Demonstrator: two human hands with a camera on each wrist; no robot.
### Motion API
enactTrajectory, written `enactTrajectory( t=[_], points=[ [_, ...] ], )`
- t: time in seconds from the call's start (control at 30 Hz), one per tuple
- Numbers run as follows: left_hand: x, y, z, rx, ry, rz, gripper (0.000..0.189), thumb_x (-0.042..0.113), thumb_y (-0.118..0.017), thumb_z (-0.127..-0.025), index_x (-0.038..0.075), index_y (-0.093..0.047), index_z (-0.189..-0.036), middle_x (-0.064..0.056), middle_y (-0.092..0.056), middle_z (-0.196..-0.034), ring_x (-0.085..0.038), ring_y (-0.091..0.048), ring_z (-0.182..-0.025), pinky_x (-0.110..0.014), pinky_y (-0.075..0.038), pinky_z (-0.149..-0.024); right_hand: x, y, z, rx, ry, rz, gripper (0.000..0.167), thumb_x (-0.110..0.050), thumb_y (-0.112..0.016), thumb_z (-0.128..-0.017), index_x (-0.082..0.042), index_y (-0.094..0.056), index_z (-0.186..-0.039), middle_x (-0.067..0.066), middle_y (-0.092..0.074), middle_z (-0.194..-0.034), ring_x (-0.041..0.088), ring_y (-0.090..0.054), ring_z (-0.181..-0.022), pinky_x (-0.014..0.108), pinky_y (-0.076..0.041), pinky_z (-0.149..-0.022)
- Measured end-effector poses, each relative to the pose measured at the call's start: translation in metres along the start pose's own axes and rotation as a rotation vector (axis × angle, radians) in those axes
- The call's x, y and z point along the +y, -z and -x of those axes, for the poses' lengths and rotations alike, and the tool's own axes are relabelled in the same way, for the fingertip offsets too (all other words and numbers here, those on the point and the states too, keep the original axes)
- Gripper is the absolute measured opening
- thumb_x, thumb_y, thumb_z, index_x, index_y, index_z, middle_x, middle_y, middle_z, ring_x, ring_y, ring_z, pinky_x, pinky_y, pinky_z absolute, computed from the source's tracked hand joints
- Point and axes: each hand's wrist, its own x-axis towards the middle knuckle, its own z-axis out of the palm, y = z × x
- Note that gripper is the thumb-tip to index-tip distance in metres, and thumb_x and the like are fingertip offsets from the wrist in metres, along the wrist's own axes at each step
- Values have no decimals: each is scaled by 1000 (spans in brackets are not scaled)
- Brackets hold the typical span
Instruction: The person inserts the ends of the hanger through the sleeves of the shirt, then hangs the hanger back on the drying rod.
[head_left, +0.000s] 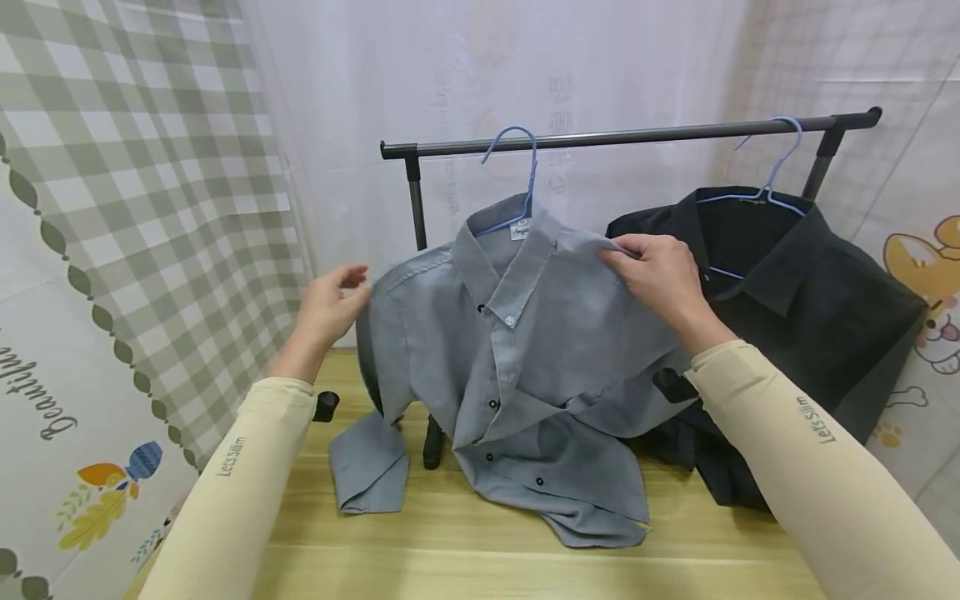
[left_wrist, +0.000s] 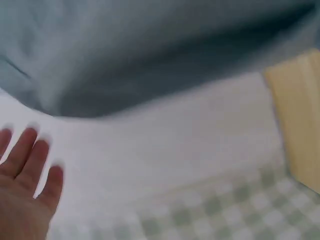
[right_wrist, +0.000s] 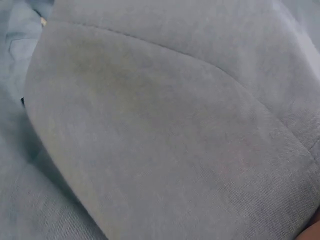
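A grey short-sleeved button shirt (head_left: 540, 350) hangs on a blue hanger (head_left: 531, 179), whose hook is at the rail. Its collar stands spread around a white label, and its lower part lies folded on the table. My right hand (head_left: 663, 271) pinches the shirt's shoulder on the right side. In the right wrist view, grey cloth (right_wrist: 150, 140) fills nearly everything and only a bit of the hand shows. Beside the opposite shoulder is my left hand (head_left: 330, 308). The left wrist view shows its fingers (left_wrist: 35, 165) extended, apart from the cloth (left_wrist: 150, 50).
A dark metal rail (head_left: 637, 136) on a stand crosses behind the shirt. To the right, a black shirt (head_left: 817, 325) hangs on another blue hanger (head_left: 783, 162). The grey shirt's cuff-like piece (head_left: 369, 467) lies on the wooden table (head_left: 450, 562). A checked curtain (head_left: 165, 125) stands left.
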Motion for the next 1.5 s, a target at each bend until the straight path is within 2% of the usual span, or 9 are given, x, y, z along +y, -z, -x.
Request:
enactTrajectory(
  t=[0.1,0.23,0.4,0.57,0.77,0.9,1.03,1.27,1.5],
  points=[
    [18,-8,-7,51,-155,-45,52,33,-51,-104,2,-46,-146,-17,-49,-145,-35,-41,-136,-50,-32,-110,-14,-5,0,20,45,4,27,-32,-69,-95,-10,-77,-107,10,-69,-82,23,-57,-75,38,-39,-66],
    [38,-18,-11,45,-270,-56,34,22,-52,-105,-1,-63,-127,-18,-63,-127,-32,-57,-117,-45,-42,-100,-30,-10,1,38,82,28,24,-29,-71,-94,-10,-78,-107,10,-73,-86,24,-61,-75,40,-40,-68],
    [37,-26,-8,87,-293,-38,18,10,-55,-103,-2,-68,-101,-17,-68,-94,-30,-60,-83,-42,-46,-76,-28,-12,3,-18,50,11,24,-31,-72,-92,-10,-78,-103,10,-72,-89,24,-59,-77,39,-41,-66],
    [27,-28,-6,125,-279,-46,18,10,-53,-103,-3,-66,-100,-18,-66,-93,-32,-59,-82,-43,-45,-76,-12,-6,7,-190,-23,-30,35,-38,-67,-96,-7,-74,-111,12,-70,-103,25,-57,-88,40,-44,-73],
    [16,-28,-3,127,-239,-72,18,11,-53,-103,-3,-65,-102,-20,-67,-97,-34,-60,-86,-46,-46,-78,4,-2,7,-401,35,-73,31,-32,-61,-100,-6,-72,-114,11,-67,-100,25,-57,-85,38,-45,-73],
    [15,-34,-3,151,-285,-74,16,9,-55,-102,-3,-65,-99,-19,-67,-92,-34,-60,-82,-45,-46,-75,11,0,9,-420,88,-38,21,-25,-62,-100,-7,-71,-107,9,-64,-92,24,-56,-80,37,-44,-69],
    [18,-43,-3,139,-319,-35,16,9,-57,-101,-3,-67,-99,-18,-67,-91,-31,-61,-80,-43,-46,-73,13,6,16,-337,150,24,18,-21,-58,-102,-6,-68,-103,9,-62,-86,25,-56,-77,38,-42,-65],
    [9,-46,3,84,-137,143,33,26,-54,-104,4,-62,-128,-16,-65,-121,-30,-60,-111,-44,-47,-94,23,31,23,-115,191,85,14,-17,-57,-102,-5,-65,-102,7,-52,-73,25,-55,-74,34,-40,-60],
    [-32,-77,24,-57,48,343,42,36,-50,-105,-1,-58,-125,-22,-64,-101,-29,-61,-87,-39,-48,-78,38,59,22,30,80,109,26,-26,-54,-103,-3,-65,-107,12,-57,-80,15,-49,-73,26,-34,-59]
  ],
)
